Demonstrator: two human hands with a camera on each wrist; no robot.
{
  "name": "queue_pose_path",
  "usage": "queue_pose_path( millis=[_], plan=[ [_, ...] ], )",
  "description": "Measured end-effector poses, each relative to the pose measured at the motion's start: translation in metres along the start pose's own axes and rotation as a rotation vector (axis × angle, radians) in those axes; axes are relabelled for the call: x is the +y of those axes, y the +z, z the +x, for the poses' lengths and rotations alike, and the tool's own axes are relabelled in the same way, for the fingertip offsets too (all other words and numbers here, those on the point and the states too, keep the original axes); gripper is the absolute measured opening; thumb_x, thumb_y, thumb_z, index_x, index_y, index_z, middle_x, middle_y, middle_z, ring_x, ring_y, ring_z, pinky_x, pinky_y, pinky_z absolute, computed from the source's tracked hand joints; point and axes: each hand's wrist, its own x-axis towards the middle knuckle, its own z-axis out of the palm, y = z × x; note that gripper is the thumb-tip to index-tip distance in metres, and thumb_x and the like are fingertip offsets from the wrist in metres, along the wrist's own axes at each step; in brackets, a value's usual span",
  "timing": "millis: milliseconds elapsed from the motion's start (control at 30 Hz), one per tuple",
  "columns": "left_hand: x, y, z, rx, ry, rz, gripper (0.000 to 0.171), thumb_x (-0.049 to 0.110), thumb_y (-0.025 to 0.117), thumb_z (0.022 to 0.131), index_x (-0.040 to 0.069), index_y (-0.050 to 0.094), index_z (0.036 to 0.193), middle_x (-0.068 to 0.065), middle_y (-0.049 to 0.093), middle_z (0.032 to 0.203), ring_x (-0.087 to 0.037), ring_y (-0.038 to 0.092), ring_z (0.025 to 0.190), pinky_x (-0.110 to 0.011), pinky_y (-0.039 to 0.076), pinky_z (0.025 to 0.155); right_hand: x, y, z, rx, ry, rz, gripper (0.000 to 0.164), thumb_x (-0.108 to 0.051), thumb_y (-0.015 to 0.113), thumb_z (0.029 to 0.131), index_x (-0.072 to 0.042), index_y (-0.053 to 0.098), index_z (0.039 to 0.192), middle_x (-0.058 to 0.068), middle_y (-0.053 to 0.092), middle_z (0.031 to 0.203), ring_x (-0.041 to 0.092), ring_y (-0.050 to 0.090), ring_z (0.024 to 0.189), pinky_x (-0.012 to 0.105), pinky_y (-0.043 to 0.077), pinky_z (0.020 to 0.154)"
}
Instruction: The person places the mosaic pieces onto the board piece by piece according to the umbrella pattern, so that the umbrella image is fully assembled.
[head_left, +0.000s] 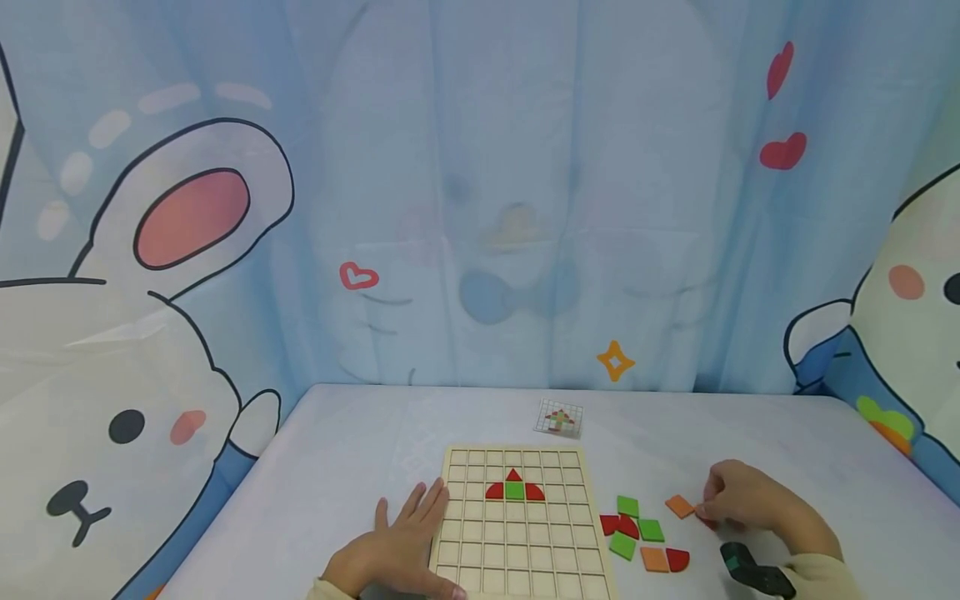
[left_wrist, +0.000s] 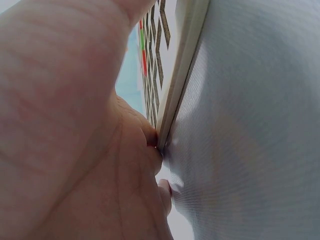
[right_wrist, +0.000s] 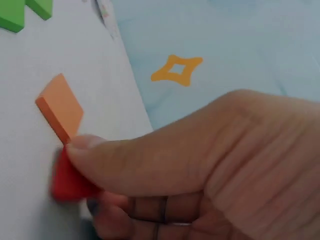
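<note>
A wooden grid board [head_left: 525,546] lies on the table, with a green square tile [head_left: 514,491], a red triangle tile [head_left: 513,476] and two red quarter-round tiles [head_left: 495,492] set in its upper part. My left hand [head_left: 401,546] rests along the board's left edge, fingers extended and thumb near the lower corner. In the left wrist view the palm is beside the board's side [left_wrist: 182,70]. To the right of the board, my right hand [head_left: 746,497] pinches a red tile [right_wrist: 72,180] between thumb and curled fingers; its full shape is hidden. An orange square tile [right_wrist: 62,107] lies right beside the thumb.
Loose green tiles [head_left: 651,530], red tiles [head_left: 677,560] and another orange tile [head_left: 655,559] lie between the board and my right hand. Behind the board is a small pattern card [head_left: 559,418]. A printed curtain [head_left: 510,167] hangs at the table's far edge.
</note>
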Motion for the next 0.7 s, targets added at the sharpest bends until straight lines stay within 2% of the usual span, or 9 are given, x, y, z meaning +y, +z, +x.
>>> queue_pose_path(
  millis=[100,233,433,533,700],
  plan=[
    [-0.004,0.002,0.001,-0.003,0.005,-0.013,0.144,0.095,0.066,0.072,0.012,0.007,0.174,-0.006,-0.003,0.180,-0.035,-0.005,0.164,-0.086,-0.003,0.111,-0.008,-0.003,-0.009,0.027,-0.039,0.104,0.017,-0.010,0.074,0.098,-0.002,0.061,0.090,0.005,0.060,0.081,0.022,0.057,0.076,0.037,0.052,0.070],
    [-0.009,0.004,0.004,0.000,0.011,-0.031,0.146,0.096,0.067,0.071,0.012,0.007,0.174,-0.006,-0.004,0.180,-0.036,-0.005,0.164,-0.086,-0.004,0.110,-0.017,-0.005,-0.016,0.054,-0.042,0.254,0.011,-0.005,0.069,0.101,0.003,0.062,0.101,0.005,0.065,0.087,0.023,0.062,0.078,0.037,0.057,0.073],
    [-0.006,0.002,0.002,-0.004,0.001,-0.045,0.146,0.095,0.068,0.070,0.013,0.008,0.174,-0.004,-0.004,0.180,-0.034,-0.005,0.164,-0.085,-0.003,0.112,-0.027,-0.008,-0.017,0.064,-0.070,0.556,0.029,-0.003,0.061,0.108,0.015,0.052,0.129,0.013,0.069,0.100,0.032,0.074,0.083,0.037,0.063,0.078],
    [0.000,-0.003,-0.003,-0.005,-0.003,-0.043,0.146,0.095,0.069,0.070,0.012,0.008,0.174,-0.005,-0.004,0.180,-0.034,-0.005,0.164,-0.084,-0.003,0.112,-0.035,-0.008,-0.016,0.086,-0.114,0.590,0.038,-0.005,0.061,0.109,0.016,0.047,0.138,0.015,0.069,0.105,0.032,0.075,0.086,0.034,0.063,0.080],
    [0.014,-0.012,-0.010,-0.023,-0.014,-0.002,0.139,0.086,0.074,0.077,0.009,0.008,0.173,-0.008,-0.003,0.180,-0.035,-0.003,0.164,-0.084,-0.001,0.113,-0.055,0.000,-0.013,0.141,-0.176,0.551,0.046,-0.008,0.067,0.106,0.014,0.049,0.142,0.016,0.072,0.108,0.029,0.069,0.087,0.032,0.061,0.078]
  ],
)
